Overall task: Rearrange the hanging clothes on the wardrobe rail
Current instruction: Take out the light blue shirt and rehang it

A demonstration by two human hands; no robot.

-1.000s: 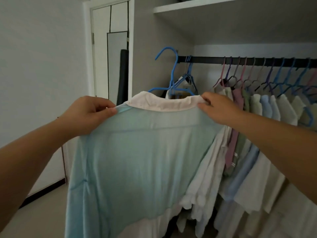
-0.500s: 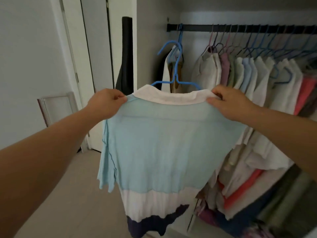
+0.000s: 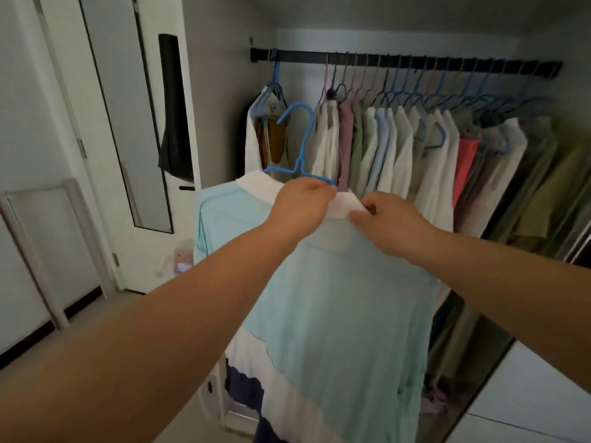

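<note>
The left hand (image 3: 302, 204) is closed, its fingers curled around the white collar (image 3: 343, 204) of the shirt and around the right end of the blue hanger (image 3: 300, 145), just where the hanger arm meets the cloth. The right hand (image 3: 388, 219) is just beside it, also closed, and pinches the same collar between thumb and curled fingers; the two hands are near each other but do not touch. The light blue shirt (image 3: 335, 302) hangs from both hands in front of the wardrobe, below the rail and not on it. Its back faces the camera, and lower down it has a white band and then a dark navy band. The hanger hook points up and to the left, free in the air, apart from the black rail (image 3: 415, 63). On the rail hangs a close row of clothes (image 3: 399, 148) on blue and pink hangers: white, mauve, pale blue, coral and olive pieces. At the left end of the rail a few garments (image 3: 267, 135) hang alone, with a gap between them and the row. To the left stands a white door with a narrow mirror (image 3: 128, 123).
</note>
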